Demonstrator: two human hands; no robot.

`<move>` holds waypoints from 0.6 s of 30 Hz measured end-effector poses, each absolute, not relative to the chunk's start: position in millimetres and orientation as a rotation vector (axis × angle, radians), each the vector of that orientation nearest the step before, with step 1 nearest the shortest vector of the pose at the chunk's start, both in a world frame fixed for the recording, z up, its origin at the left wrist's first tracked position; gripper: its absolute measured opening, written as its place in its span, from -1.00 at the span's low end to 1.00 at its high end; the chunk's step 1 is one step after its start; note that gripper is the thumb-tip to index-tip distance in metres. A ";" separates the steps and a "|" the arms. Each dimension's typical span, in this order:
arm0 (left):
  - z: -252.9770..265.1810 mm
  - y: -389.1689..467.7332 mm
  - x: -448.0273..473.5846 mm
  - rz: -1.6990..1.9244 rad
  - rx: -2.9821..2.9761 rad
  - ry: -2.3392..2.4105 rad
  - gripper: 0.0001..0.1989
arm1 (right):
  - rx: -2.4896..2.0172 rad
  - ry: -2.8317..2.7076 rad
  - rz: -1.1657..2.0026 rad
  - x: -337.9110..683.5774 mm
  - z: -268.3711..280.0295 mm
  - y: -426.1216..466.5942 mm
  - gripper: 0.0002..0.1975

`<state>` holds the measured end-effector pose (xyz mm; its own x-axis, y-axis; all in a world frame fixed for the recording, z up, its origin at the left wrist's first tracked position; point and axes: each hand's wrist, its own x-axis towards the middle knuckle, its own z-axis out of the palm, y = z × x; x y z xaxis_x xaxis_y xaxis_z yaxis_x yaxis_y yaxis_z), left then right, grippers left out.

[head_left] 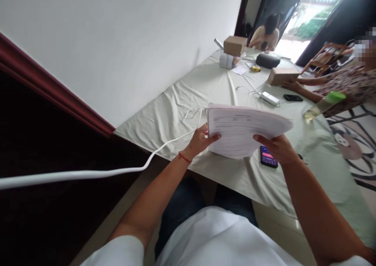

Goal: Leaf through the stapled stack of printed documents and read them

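Observation:
Between my two hands is a stack of printed papers (235,131), raised over the near part of the cloth-covered table (173,109). My left hand (202,138) grips its left edge, thumb on the front sheet and fingers behind. On the lower right side, my right hand (276,146) pinches the stack, its thumb on top and the other fingers hidden underneath. A lit smartphone (268,158) lies on the cloth just below the papers, partly beside my right hand.
A white cable (117,173) runs across the left. Toward the right are a white power strip (270,98), a black phone (293,97) and a green-lidded bottle (323,105). One person holds a cardboard box (282,76); another sits behind a brown box (235,45).

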<state>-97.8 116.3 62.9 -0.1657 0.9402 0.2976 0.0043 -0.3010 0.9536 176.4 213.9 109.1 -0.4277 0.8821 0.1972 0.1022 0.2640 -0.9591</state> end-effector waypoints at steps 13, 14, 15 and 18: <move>21.9 121.3 -86.7 1.362 1.256 1.195 -0.50 | -1.112 -1.849 1.193 186.8 86.3 225.1 -0.36; 23.9 119.2 -86.8 1.381 1.283 1.195 -0.54 | -1.108 -1.842 1.194 184.5 86.3 223.9 -0.37; 26.4 117.0 -87.6 1.403 1.309 1.193 -0.56 | -1.098 -1.842 1.185 182.8 86.4 222.8 -0.40; 29.7 111.0 -93.3 1.435 1.355 1.182 -0.59 | -1.055 -1.869 1.161 181.2 84.6 221.3 -0.49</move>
